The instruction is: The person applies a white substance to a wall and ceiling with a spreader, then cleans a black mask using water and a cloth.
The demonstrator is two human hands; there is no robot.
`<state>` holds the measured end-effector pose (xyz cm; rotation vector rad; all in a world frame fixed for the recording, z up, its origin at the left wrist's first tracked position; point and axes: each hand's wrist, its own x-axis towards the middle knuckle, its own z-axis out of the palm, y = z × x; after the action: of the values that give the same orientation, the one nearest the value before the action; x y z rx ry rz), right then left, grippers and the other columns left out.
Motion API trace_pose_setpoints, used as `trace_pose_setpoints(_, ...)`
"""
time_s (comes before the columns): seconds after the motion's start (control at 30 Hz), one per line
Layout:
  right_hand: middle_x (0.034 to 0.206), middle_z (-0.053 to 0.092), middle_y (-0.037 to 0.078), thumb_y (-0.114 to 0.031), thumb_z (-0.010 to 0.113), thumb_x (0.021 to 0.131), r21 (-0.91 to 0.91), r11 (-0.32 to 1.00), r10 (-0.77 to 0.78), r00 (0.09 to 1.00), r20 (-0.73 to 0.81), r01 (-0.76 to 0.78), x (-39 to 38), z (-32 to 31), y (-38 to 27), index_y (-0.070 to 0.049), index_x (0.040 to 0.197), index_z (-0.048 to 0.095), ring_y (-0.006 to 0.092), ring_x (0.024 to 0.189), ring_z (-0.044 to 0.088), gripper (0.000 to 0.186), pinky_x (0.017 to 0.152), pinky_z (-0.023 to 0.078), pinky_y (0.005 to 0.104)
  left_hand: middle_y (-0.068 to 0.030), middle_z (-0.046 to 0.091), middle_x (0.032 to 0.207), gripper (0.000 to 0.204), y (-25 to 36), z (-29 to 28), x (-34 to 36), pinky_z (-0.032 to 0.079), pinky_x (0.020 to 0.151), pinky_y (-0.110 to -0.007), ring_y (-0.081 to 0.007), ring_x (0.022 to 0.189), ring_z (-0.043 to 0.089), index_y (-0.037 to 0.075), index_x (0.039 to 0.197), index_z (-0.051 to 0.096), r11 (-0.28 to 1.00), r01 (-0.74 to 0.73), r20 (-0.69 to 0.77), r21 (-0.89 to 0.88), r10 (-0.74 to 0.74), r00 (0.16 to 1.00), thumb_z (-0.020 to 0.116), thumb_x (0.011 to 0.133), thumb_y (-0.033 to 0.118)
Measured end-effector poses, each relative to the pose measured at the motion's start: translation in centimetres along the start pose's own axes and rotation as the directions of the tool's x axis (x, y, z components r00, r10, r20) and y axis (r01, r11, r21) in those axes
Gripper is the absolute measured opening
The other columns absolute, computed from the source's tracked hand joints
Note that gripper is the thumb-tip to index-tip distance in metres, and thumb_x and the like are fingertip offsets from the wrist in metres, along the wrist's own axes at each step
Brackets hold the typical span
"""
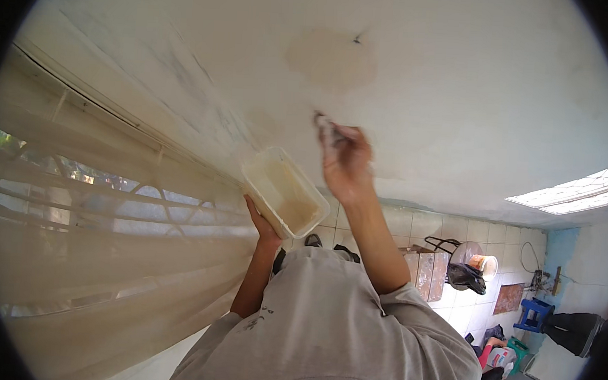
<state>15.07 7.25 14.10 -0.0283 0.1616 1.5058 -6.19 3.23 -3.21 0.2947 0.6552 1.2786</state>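
My left hand (264, 224) grips a rectangular, whitish plastic tub (306, 180) from its left side and below. The tub is tilted, and pale residue coats its inside. Raised to the right of the tub, my right hand (348, 158) is smeared by motion. Its fingers are closed around something small, whitish and dark, which I cannot make out. Beyond both hands stretches a pale, smooth plastered surface (435, 93). It bears a beige patch (329, 59) and a small dark spot (357, 40) beside that patch. Whether the right hand touches the surface is unclear.
A sheer beige curtain (126, 249) hangs at left before a grilled window. To the right, boxes (424, 272), a white bucket (484, 266) and a blue stool (534, 314) stand on the tiled floor. Another person's arm (487, 353) shows at lower right.
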Motion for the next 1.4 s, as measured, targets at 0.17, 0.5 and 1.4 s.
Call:
trace_pose_setpoints(0.17,0.143,0.044,0.033,0.002,0.046,0.092,0.293,0.956,-0.111,0.929,0.353,0.003,6.3,0.9,-5.0,0.013,0.141,0.042,0.0385,0.136,0.047,0.050,0.107,0.055,0.0370,-0.0068,0.043,0.152,0.079,0.5,1.4,0.0,0.041,0.113,-0.044,-0.0275,0.137,0.046,0.017,0.155,0.034,1.000,0.005,0.009,0.029,-0.006,1.000,0.033,0.099,0.073)
trace_pose_setpoints(0.5,0.118,0.059,0.024,-0.002,0.052,0.096,0.291,0.956,-0.168,0.890,0.425,0.042,-4.4,2.2,-8.1,0.010,0.125,0.051,0.0262,0.105,0.068,0.031,0.094,0.062,0.0316,-0.0074,0.043,0.151,0.084,0.2,-0.4,0.2,0.041,0.112,-0.041,-0.0264,0.136,0.046,0.016,0.156,0.033,0.998,-0.016,-0.046,0.067,0.019,0.999,0.034,0.097,0.076)
trace_pose_setpoints(1.4,0.138,0.045,0.040,-0.006,0.035,0.102,0.052,0.998,0.002,0.953,0.303,-0.018,5.6,-0.4,-8.3,0.023,0.135,0.039,0.0393,0.127,0.054,0.044,0.109,0.054,0.0364,-0.0091,0.042,0.153,0.083,-0.1,-0.6,-0.9,0.041,0.113,-0.044,-0.0291,0.138,0.045,0.015,0.157,0.030,0.999,-0.037,-0.030,0.016,0.037,0.999,0.032,0.098,0.074)
